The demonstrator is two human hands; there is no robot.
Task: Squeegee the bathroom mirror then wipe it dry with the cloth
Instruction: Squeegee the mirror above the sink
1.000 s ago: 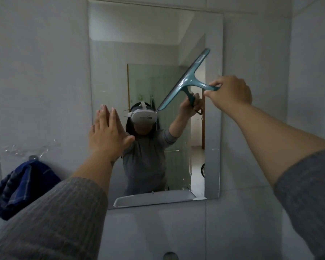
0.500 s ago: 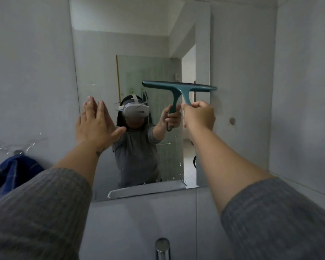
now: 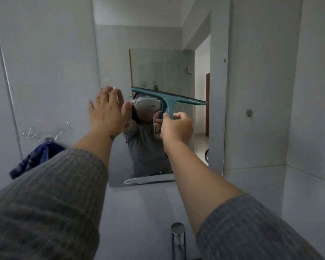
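The rectangular mirror (image 3: 116, 59) hangs on the grey tiled wall ahead. My right hand (image 3: 176, 126) is closed around the handle of a teal squeegee (image 3: 167, 99), whose blade lies nearly level across the middle of the glass, its left end slightly higher. My left hand (image 3: 106, 111) is flat and open near the mirror's left side, fingers pointing up, holding nothing. A dark blue checked cloth (image 3: 36, 158) hangs from a wall hook at the lower left, well apart from both hands.
A chrome tap (image 3: 178, 237) rises at the bottom centre below the mirror. A clear plastic hook mount (image 3: 45, 133) sits on the wall above the cloth. A small round stud (image 3: 249, 112) sticks out of the right wall. The mirror reflects a doorway.
The squeegee has swung from a steep tilt near the mirror's upper right to nearly level, then slid down and left across the glass. My left hand stays flat near the glass.
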